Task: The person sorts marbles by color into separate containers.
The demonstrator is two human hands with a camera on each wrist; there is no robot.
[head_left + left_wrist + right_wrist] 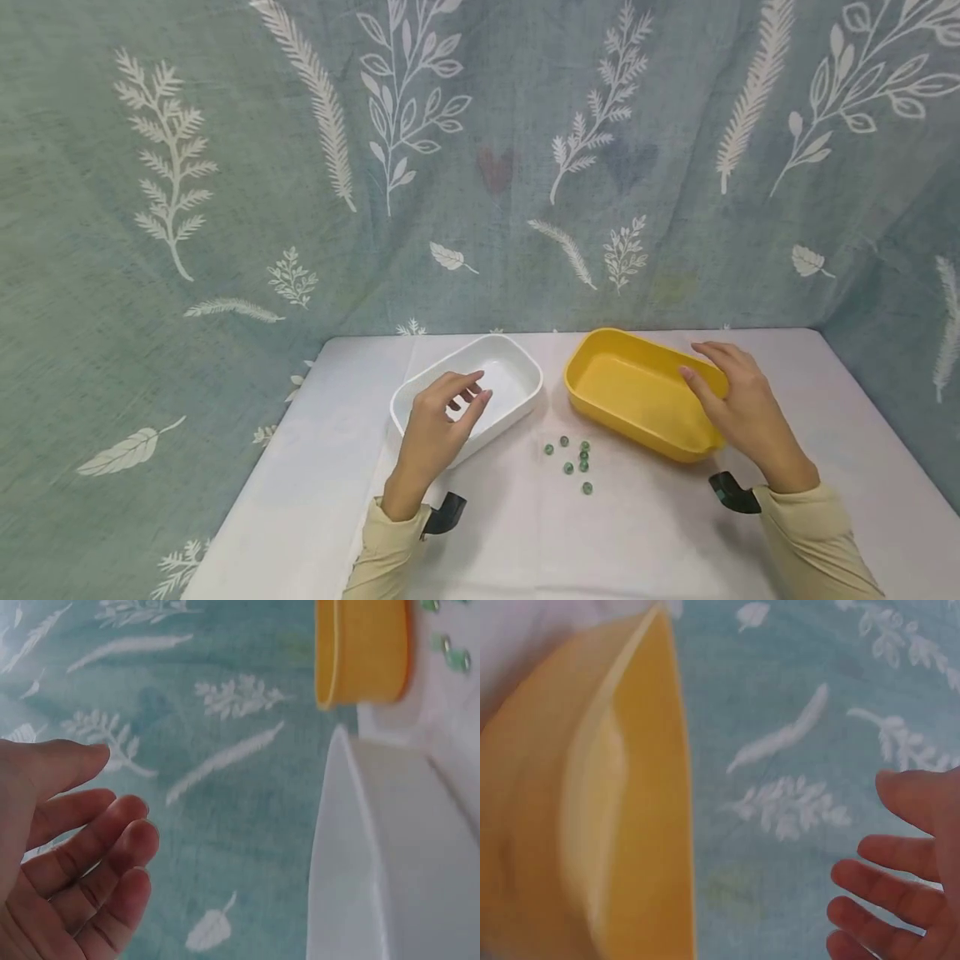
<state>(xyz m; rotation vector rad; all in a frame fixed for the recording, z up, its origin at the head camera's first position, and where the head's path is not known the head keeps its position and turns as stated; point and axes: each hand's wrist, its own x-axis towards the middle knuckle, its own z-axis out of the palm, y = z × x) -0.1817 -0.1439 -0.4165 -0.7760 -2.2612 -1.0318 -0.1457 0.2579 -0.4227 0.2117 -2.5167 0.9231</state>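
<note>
My left hand [441, 421] hovers over the white tray [531, 398], its fingers loosely bent and nothing between them. In the left wrist view those fingers [131, 844] are apart from the tray's wall. Over the right end of the yellow tray [626, 423] is my right hand [744, 408], with thumb and fingers spread and holding nothing. The right wrist view shows its fingers [877, 870] away from the yellow rim. Several small green glass-like beads [568, 468] lie loose on the table in front of the gap between the trays.
Both trays stand at the back of a table [517, 542] with a white cloth. A green-blue curtain [487, 242] with white leaf prints hangs behind it and along the sides. Dark wrist mounts [446, 512] stick out from both sleeves.
</note>
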